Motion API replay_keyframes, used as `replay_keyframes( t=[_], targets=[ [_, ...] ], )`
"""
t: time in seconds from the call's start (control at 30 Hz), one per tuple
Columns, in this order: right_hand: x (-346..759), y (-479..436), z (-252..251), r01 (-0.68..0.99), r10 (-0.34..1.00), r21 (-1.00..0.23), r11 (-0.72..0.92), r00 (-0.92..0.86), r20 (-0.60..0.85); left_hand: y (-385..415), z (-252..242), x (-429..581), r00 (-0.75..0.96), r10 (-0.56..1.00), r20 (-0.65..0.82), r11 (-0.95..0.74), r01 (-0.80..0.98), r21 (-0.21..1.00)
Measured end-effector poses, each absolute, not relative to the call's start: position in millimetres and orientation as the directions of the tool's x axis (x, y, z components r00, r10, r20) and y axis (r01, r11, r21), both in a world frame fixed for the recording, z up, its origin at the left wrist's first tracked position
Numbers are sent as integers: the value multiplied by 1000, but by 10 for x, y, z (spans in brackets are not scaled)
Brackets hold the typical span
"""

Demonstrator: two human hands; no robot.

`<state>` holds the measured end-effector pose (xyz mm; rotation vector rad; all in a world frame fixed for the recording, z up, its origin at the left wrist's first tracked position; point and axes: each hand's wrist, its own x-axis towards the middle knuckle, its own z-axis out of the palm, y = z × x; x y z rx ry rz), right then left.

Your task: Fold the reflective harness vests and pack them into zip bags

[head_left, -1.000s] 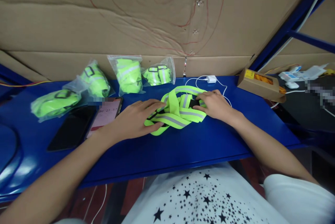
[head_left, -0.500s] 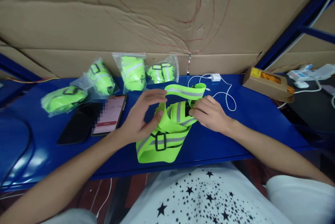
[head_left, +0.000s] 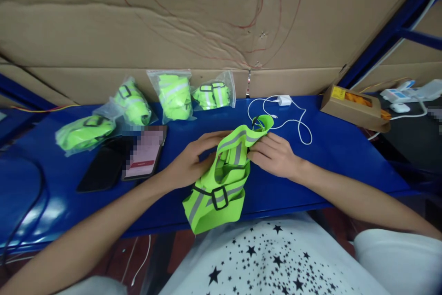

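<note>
Plainly, in the head view, the lime reflective strap (head_left: 235, 189) sits bunched between the two hands, near the front edge of the blue counter (head_left: 304, 198), its black buckle (head_left: 213, 199) toward the person. The right hand (head_left: 275, 154) pinches the strap's upper right part with bent fingers. The left hand (head_left: 195, 159) has thumb and fingers spread, their tips hidden behind the strap, so its grip cannot be told. A white cable (head_left: 305, 110) lies beyond the right hand; a lit phone (head_left: 145, 153) lies left of the left hand.
</note>
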<state>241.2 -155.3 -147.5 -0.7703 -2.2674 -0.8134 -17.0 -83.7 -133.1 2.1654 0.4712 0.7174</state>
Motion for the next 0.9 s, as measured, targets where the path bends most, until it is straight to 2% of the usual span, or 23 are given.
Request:
replay_keyframes(
  t=[0.1,0.23,0.4,0.53,0.63,0.73,0.9],
  targets=[
    [2374,-1543,-1535,709,343,325,626,-624,702,-858,-1348,-170,772,495,399,-692,73,718],
    [2374,-1487,-1587,745,410,245,621,-575,709,-849,-1387,-162,733,573,368,-606,76,792],
    [2427,-1441,-1589,763,442,207,612,-548,710,-841,-1365,-169,726,540,426,-620,1,785],
    [2454,-1444,-1572,745,423,210,633,-561,712,-837,-1289,-214,819,460,342,-627,28,779],
    [2460,-1444,-1552,746,422,211,632,-560,713,-851,-1279,-214,874,354,334,-776,75,626],
    [2437,-1465,-1508,737,393,279,616,-594,702,-889,-1326,-178,885,296,358,-888,116,446],
    [2320,-1563,-1399,657,289,403,637,-688,666,-898,-1442,-131,806,386,450,-920,300,253]
  ],
)
